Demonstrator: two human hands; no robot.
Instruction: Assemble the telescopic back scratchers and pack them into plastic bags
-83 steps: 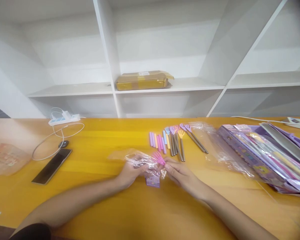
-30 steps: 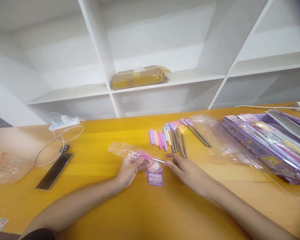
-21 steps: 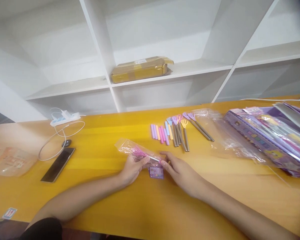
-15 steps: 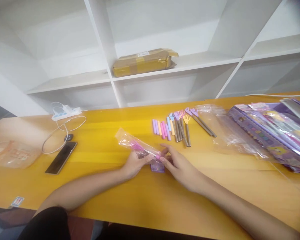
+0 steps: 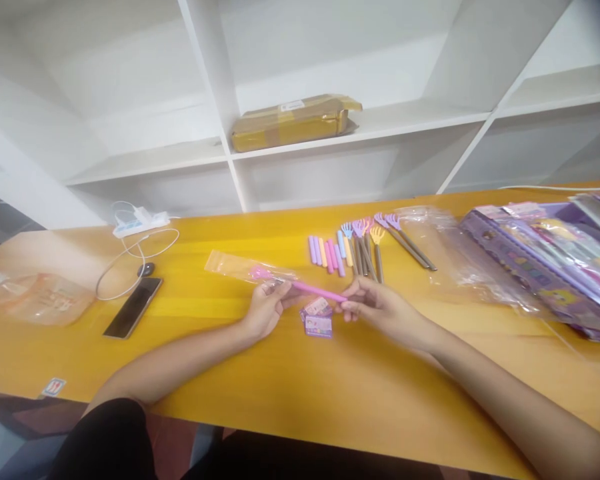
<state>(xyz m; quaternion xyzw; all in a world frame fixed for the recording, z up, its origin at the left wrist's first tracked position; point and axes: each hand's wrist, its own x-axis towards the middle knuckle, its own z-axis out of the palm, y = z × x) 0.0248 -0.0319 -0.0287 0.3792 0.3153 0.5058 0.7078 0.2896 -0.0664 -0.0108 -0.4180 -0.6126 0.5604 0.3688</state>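
Observation:
A pink back scratcher (image 5: pixel 317 291) lies slantwise between my hands, its hand-shaped head inside a clear plastic bag (image 5: pixel 225 264) and its pink handle sticking out to the right. My left hand (image 5: pixel 265 310) is closed, pinching the bag's mouth around the shaft. Thumb and fingers of my right hand (image 5: pixel 380 307) grip the handle's end. Below them, several small purple printed cards (image 5: pixel 319 325) lie on the table. Beyond are a row of pastel handle grips (image 5: pixel 327 257) and several back scratchers (image 5: pixel 365 250) with bare metal shafts and coloured heads.
To the right, a purple display box (image 5: pixel 535 267) holds packaged items, beside clear plastic bags (image 5: pixel 460 260). A phone (image 5: pixel 133 308), a white cable, a power strip (image 5: pixel 141 225) and an orange-tinted plastic bag (image 5: pixel 50 299) lie left. A taped parcel (image 5: pixel 295 123) sits on the white shelf behind.
The pink handle now extends out of the bag, where before most of the scratcher lay inside. My right hand has moved right with the handle's end, uncovering more of the cards.

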